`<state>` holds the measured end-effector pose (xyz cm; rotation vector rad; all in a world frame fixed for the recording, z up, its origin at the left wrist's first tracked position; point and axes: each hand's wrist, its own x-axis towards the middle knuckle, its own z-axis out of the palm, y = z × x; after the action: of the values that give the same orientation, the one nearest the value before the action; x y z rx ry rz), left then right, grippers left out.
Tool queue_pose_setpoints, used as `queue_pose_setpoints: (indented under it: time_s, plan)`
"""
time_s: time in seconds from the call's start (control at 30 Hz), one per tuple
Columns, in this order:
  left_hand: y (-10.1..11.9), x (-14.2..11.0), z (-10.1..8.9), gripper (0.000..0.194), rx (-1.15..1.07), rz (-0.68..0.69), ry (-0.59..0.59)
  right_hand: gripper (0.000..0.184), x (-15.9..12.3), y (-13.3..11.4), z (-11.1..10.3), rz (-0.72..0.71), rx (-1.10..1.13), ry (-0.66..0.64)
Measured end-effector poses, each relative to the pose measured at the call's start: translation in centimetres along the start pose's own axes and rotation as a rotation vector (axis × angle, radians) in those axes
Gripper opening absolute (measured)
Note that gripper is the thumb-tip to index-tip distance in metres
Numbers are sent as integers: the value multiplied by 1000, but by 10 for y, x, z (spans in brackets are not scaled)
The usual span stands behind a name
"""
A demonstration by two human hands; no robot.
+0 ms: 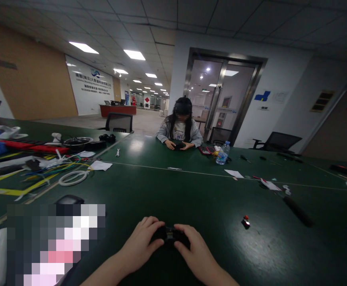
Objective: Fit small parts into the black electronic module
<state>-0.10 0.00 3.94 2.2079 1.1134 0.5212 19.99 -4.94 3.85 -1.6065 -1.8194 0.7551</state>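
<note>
Near the front edge of the dark green table (167, 190), my left hand (140, 243) and my right hand (194, 250) meet around a small black object (169, 235). Fingers of both hands curl over its ends and grip it from either side. Most of the object is hidden under my fingers. A small red and black part (246, 221) lies on the table to the right of my hands.
Across the table a person (179, 129) sits holding a dark object. A water bottle (222, 153), paper scraps, a black cylinder (297, 211), a white ring (73, 178), cables and tools lie around. Office chairs stand behind.
</note>
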Motion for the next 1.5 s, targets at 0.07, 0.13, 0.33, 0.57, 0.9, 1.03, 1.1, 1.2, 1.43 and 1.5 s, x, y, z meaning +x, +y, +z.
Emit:
queue_pose_setpoints:
  time_s: [0.07,0.13,0.33,0.57,0.9,1.03,1.1,1.2,1.43,1.5]
  plan:
    - [0,1,-1,37,32,-9,2,38,4,1,-1,-9,5,-9]
    - [-1,2,-2,37,62,-8,4,40,8,3,-2,15,25,-36]
    - [-1,1,-4,37,87,23,18,39,11,7,-1,-8,38,-24]
    - [1,1,-6,33,60,-6,2,35,8,4,-4,-15,51,-15]
    - [2,-1,-7,32,107,2,-6,29,8,1,-6,-63,10,-26]
    - [1,-1,-6,35,107,16,0,29,7,-1,-6,-49,1,-41]
    - [1,-2,-5,36,112,14,3,29,7,-1,-7,-46,-6,-43]
    - [-1,-1,-4,33,115,10,10,29,7,-1,-6,-53,-16,-42]
    - [-1,-1,-3,32,109,19,20,29,10,0,-5,-107,-16,-49]
    - [-1,-1,-3,33,106,12,18,29,11,-1,-4,-99,-32,-71]
